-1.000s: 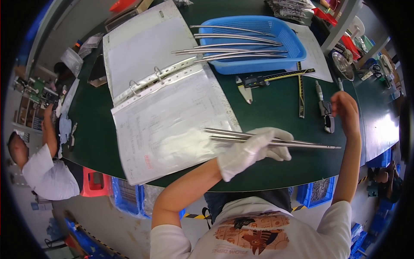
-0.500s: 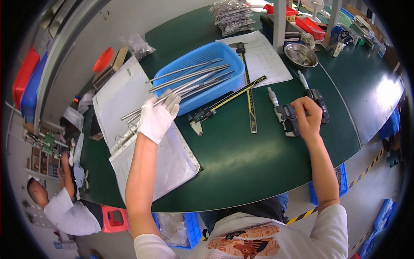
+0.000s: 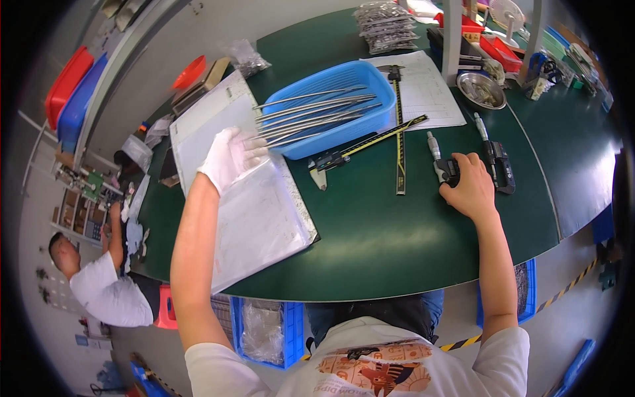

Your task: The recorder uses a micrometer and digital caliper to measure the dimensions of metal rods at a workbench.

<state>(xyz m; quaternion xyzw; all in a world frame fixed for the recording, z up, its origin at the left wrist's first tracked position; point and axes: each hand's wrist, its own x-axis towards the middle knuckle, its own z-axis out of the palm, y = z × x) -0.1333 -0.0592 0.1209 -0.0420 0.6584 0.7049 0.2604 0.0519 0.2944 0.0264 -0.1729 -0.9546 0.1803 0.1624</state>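
Rods (image 3: 311, 116) lie long, thin and silvery in the blue basket (image 3: 360, 79), just past the gloved left hand (image 3: 230, 157), whose fingers seem clenched on their near ends. Right hand (image 3: 471, 192) grasps a micrometer (image 3: 444, 165). Measuring looks underway; next calls for lifting one rod toward it.

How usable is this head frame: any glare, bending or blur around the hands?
Head view: strong fisheye bending, dark corners; window glare on the green table at right; left hand in its white glove looks slightly washed out, right hand sharp.
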